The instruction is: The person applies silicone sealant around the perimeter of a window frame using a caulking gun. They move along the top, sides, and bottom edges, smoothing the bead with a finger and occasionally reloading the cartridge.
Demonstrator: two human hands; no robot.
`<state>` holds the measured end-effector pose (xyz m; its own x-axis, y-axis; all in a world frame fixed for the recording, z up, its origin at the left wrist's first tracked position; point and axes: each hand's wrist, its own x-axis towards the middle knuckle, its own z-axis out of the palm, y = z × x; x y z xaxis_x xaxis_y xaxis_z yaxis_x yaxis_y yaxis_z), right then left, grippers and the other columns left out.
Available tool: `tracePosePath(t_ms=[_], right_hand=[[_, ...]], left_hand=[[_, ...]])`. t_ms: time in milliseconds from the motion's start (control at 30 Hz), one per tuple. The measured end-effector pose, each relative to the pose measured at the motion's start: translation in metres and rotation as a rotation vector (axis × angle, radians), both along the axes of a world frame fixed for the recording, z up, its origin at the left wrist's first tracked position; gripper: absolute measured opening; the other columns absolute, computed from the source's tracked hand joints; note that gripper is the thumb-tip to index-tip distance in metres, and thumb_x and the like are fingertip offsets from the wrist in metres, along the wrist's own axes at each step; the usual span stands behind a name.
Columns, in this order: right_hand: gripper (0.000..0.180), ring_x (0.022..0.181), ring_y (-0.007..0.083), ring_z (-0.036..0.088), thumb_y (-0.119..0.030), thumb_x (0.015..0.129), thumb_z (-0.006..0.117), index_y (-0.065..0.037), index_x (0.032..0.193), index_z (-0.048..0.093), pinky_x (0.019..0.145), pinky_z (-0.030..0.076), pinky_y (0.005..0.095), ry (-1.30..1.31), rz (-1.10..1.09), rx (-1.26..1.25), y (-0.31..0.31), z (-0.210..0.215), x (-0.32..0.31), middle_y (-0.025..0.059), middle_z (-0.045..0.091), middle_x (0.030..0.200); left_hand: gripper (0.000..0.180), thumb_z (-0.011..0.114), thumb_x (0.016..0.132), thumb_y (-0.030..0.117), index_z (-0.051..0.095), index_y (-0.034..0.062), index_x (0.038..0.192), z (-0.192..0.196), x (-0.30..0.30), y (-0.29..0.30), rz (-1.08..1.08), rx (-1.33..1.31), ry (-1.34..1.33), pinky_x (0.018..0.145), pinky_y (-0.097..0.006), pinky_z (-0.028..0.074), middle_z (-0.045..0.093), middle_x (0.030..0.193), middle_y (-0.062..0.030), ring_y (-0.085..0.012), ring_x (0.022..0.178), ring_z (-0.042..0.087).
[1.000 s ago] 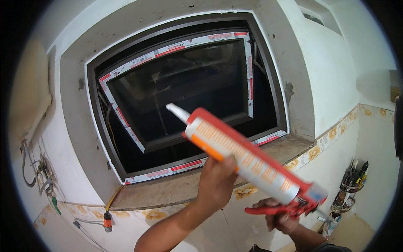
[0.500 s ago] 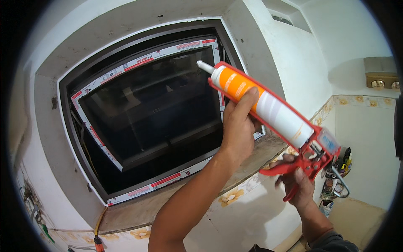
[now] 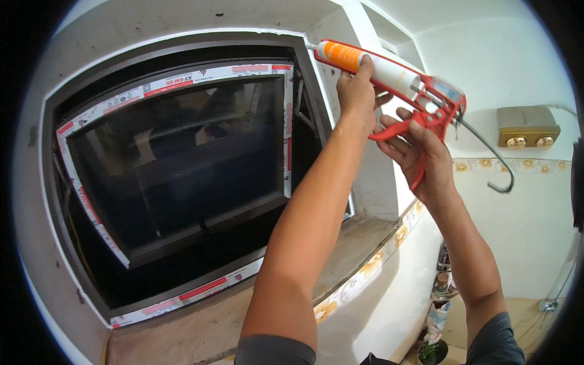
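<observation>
A red caulking gun [image 3: 439, 118] with an orange and white sealant tube [image 3: 384, 68] is raised in both hands. My left hand [image 3: 359, 91] is closed around the front of the gun, under the tube. My right hand [image 3: 426, 152] grips the red handle and trigger, with some fingers curled loosely. The tube's nozzle [image 3: 311, 46] points left and meets the upper right corner of the dark window frame [image 3: 309, 91], at the white bead along its edge. A bent metal rod sticks out of the gun's rear.
The tilted window sash [image 3: 182, 164] carries red and white protective tape. Below it runs a rough sill [image 3: 182, 340] edged with flowered tiles. On the right wall hangs a heater lamp unit [image 3: 528, 128]. Bottles on a corner shelf [image 3: 443, 283] and a potted plant [image 3: 432, 351] stand lower right.
Both hands have lifted the caulking gun up and brought its nozzle to the frame's upper right corner. The view has shifted, and the gun lies at a flatter angle.
</observation>
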<state>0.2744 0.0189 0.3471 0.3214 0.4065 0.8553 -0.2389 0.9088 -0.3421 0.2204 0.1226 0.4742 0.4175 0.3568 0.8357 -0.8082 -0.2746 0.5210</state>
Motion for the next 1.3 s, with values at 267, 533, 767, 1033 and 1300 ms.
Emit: tracePosePath(t_ms=[267, 533, 767, 1033, 1300], right_hand=[[0.038, 0.118, 0.0349, 0.068, -0.017, 0.104, 0.052, 0.006, 0.134, 0.047, 0.103, 0.057, 0.0449, -0.114, -0.168, -0.007, 0.024, 0.072, 0.019, 0.025, 0.063, 0.131], [0.03, 0.094, 0.0218, 0.069, -0.018, 0.104, 0.053, 0.004, 0.124, 0.055, 0.083, 0.06, 0.0345, -0.071, -0.281, -0.033, 0.049, 0.104, 0.031, 0.0144, 0.065, 0.112], [0.05, 0.102, 0.0291, 0.067, -0.042, 0.111, 0.042, 0.002, 0.13, 0.055, 0.089, 0.057, 0.0424, -0.077, -0.272, -0.035, 0.063, 0.115, -0.006, 0.0164, 0.065, 0.117], [0.045, 0.111, 0.0259, 0.061, -0.042, 0.11, 0.044, -0.006, 0.135, 0.054, 0.097, 0.052, 0.0433, -0.127, -0.419, -0.065, 0.074, 0.131, -0.029, 0.0108, 0.062, 0.124], [0.042, 0.121, 0.0227, 0.055, -0.042, 0.109, 0.047, -0.014, 0.14, 0.053, 0.104, 0.048, 0.0443, -0.39, -1.326, -0.286, 0.066, 0.142, -0.057, 0.0052, 0.06, 0.132]], left_hand=[[0.05, 0.063, 0.104, 0.038, 0.044, 0.0044, 0.136, 0.04, 0.007, 0.027, 0.095, 0.199, -0.006, 0.067, -0.043, 0.062, 0.062, 0.116, -0.0132, -0.0261, 0.086, 0.071], [0.087, 0.052, 0.099, 0.065, 0.043, -0.0022, 0.154, 0.01, 0.001, 0.009, 0.729, 0.543, -0.024, 0.11, -0.048, 0.044, 0.059, 0.141, -0.0256, -0.0363, 0.125, 0.063], [0.09, 0.059, 0.094, 0.061, 0.04, -0.0014, 0.155, 0.008, -0.022, -0.009, 0.824, 0.566, 0.11, 0.118, -0.073, 0.009, 0.044, 0.156, -0.0237, -0.0479, 0.152, 0.022], [0.091, 0.068, 0.089, 0.053, 0.04, -0.0024, 0.155, 0.018, -0.027, 0.012, 0.691, 0.521, 0.071, 0.121, -0.068, 0.018, 0.04, 0.158, -0.0234, -0.0475, 0.152, 0.022], [0.087, 0.074, 0.084, 0.048, 0.048, -0.0036, 0.149, 0.021, -0.033, 0.021, 0.55, 0.448, -0.009, 0.121, -0.06, 0.028, 0.047, 0.151, -0.0248, -0.0461, 0.147, 0.032]])
